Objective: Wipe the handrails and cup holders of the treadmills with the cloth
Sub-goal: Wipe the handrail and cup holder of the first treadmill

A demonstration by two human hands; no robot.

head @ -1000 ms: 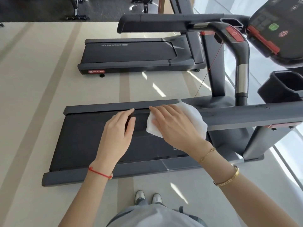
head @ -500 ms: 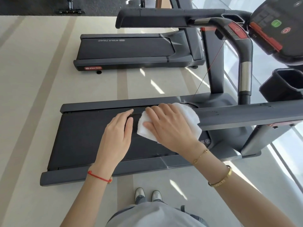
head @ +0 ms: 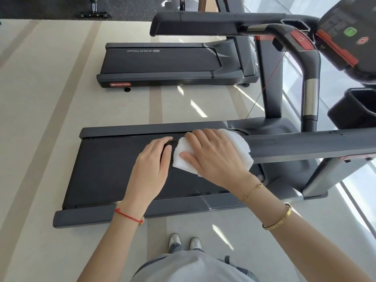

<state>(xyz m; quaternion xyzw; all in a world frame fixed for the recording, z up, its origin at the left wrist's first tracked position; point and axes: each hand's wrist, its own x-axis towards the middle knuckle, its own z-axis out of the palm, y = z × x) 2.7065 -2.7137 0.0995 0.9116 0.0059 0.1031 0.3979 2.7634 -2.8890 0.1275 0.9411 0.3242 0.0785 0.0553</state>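
Our right hand [head: 215, 157] has the white cloth [head: 240, 147] pressed flat on the near treadmill handrail [head: 305, 145], fingers spread. Our left hand [head: 150, 169] grips the rail's end right beside it.

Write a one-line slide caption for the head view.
Right hand presses a white cloth on the near treadmill handrail while the left hand grips its end.

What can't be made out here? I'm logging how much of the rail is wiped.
Head view, the only one:
- The handrail end is hidden under the cloth and both hands.
- The cup holder is cut off by the right edge, so its inside is unseen.
- The console is cropped, with print too small to read.
- The left hand hides its own grip.
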